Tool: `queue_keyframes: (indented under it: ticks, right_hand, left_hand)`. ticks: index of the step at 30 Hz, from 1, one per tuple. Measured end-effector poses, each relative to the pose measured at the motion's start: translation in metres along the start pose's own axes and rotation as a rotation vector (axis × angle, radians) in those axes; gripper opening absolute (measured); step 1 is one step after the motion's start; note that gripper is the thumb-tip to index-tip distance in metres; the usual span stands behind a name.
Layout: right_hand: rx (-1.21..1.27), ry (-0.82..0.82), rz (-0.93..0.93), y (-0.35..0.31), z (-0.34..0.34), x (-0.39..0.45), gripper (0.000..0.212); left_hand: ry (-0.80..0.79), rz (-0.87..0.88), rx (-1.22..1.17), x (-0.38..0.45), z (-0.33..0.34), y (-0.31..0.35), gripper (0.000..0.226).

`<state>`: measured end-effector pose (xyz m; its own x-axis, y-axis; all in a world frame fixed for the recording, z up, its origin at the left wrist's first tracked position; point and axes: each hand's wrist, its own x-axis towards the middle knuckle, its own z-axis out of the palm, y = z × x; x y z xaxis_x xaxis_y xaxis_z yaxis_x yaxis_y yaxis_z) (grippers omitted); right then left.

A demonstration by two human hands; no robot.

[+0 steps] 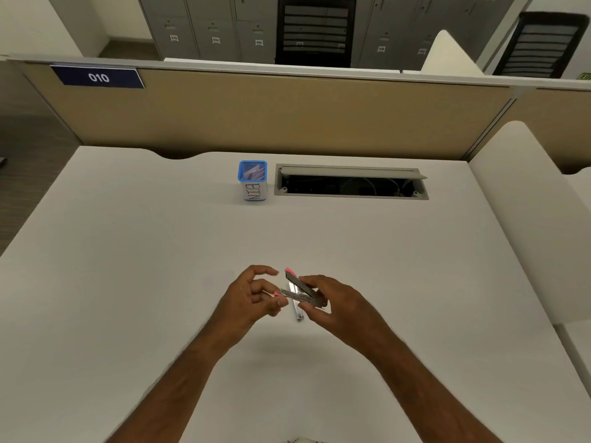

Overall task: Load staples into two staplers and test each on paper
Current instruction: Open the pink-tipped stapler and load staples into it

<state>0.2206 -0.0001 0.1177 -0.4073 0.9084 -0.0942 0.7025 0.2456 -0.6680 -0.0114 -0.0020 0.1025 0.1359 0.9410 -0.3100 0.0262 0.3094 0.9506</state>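
Note:
A small pink and metal stapler [299, 287] is held above the white desk [128, 251], hinged open with its top arm raised. My right hand [329, 302] grips its hinge end. My left hand [256, 295] pinches the front tip of its lower arm, the upper fingers spread apart. Under the stapler, a second silvery stapler [297, 313] lies on the desk, mostly hidden. A bit of paper [302, 440] shows at the bottom edge of the view.
A blue cup labelled BIN [253, 180] with scraps inside stands at the back of the desk. Right of it is an open cable tray [351, 182]. A tan partition [287, 113] runs behind, and a white divider [524, 203] closes off the right side.

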Motion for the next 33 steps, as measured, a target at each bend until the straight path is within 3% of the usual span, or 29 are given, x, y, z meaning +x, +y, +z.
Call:
queue_keyframes:
  ticks: [3,7,20,30,33]
  right_hand:
    - [-0.031,-0.02,0.008,0.003,0.001,-0.001,0.037]
    - [-0.065,-0.032,0.019,0.005,0.003,-0.003,0.033]
    - [-0.087,-0.007,0.032,0.004,0.003,-0.003,0.033]
    - [-0.17,0.035,0.009,0.012,0.014,-0.002,0.031]
    - [-0.141,0.041,0.099,0.018,0.023,-0.005,0.025]
  left_hand:
    - [-0.026,0.099,0.198,0.002,-0.011,0.0,0.063]
    - [-0.061,0.191,0.394,0.002,-0.014,0.005,0.05]
    - [0.057,0.276,0.403,0.002,-0.013,0.001,0.035]
    - [-0.014,0.257,0.44,0.002,-0.006,-0.007,0.039]
    - [-0.066,0.222,0.494,0.004,-0.006,-0.022,0.049]
